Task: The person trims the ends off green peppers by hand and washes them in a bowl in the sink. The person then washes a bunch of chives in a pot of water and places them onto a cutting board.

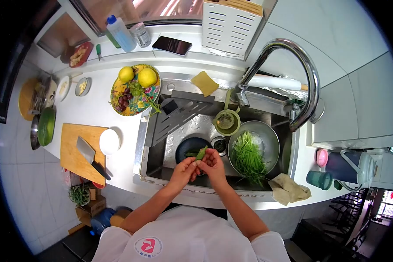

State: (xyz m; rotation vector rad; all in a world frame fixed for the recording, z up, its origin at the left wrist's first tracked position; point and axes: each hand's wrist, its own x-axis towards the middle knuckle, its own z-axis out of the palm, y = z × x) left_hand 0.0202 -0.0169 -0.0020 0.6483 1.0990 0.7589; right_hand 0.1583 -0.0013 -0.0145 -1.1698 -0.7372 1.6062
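Over the front of the sink (166, 168), my left hand (182, 174) and my right hand (213, 167) meet, fingers closed around a green pod-shaped vegetable (201, 153). It looks like a green pepper, but its lower part is hidden by my fingers. Just beyond them, a dark bowl (182, 147) sits in the sink with more green pieces inside, partly covered by my hands. To the right, a metal basin (273, 146) holds a bunch of thin green stalks (248, 158), like chives. Behind the drain (219, 145) is a green strainer cup (226, 123).
A chrome faucet (288, 43) arches over the basin. At left, a cleaver (88, 153) lies on a wooden cutting board (70, 142) beside a white bowl (109, 142). A patterned plate (118, 85) carries fruit. A cloth (288, 188) drapes over the right front edge.
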